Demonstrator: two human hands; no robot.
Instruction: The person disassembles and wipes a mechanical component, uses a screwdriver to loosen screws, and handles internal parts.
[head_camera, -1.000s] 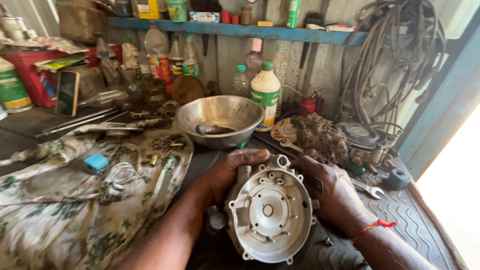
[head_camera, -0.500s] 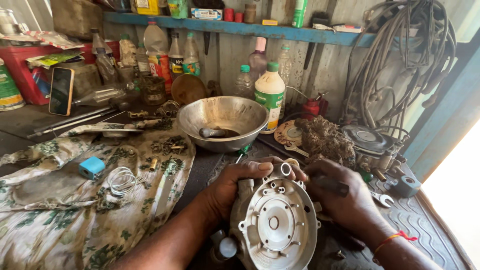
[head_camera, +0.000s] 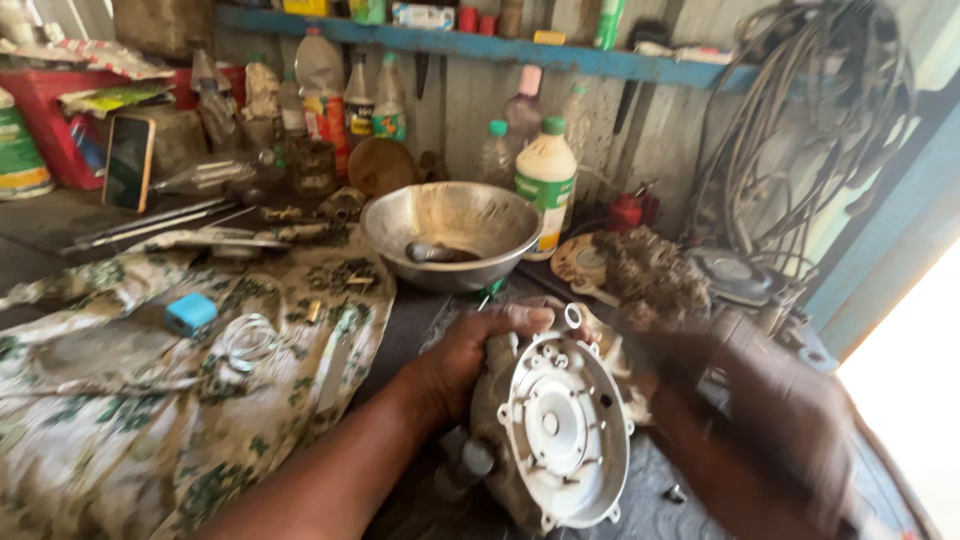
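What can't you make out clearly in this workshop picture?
Head view:
- Right hand: motion-blurred, so its grip is unclear.
- Round metal cover: its back is hidden behind its own face and the left hand.
- Tool in the steel bowl: partly hidden by the rim.

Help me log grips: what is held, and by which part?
Left hand grips the round metal engine cover by its upper rim; right hand is too blurred to tell.

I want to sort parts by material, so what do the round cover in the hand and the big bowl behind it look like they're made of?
Round pale-grey ribbed cover: looks like cast metal, possibly aluminium, dull matte, with moulded ribs and bolt lugs. Large silver bowl: seemingly stainless steel, with a shiny reflective rim and a grimy inside.
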